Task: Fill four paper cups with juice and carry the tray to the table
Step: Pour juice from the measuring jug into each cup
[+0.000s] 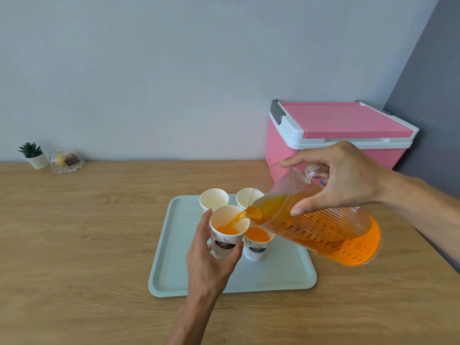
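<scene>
A pale green tray (273, 275) lies on the wooden counter. My left hand (209, 252) grips a white paper cup (227, 235) held just above the tray. My right hand (346, 178) holds a clear ribbed jug (323, 230) of orange juice by its handle, tilted left. A stream of juice runs from the spout into the held cup. Beside it on the right stands a cup (257, 241) with juice in it. Two cups stand at the tray's far side, one on the left (214, 199) and one on the right (246, 196), both showing white insides.
A pink cooler box (331, 135) with a white lid rim stands at the back right against the wall. Far left by the wall are a small potted plant (34, 155) and a glass dish (67, 161) of sweets. The counter's right edge (438, 252) runs diagonally.
</scene>
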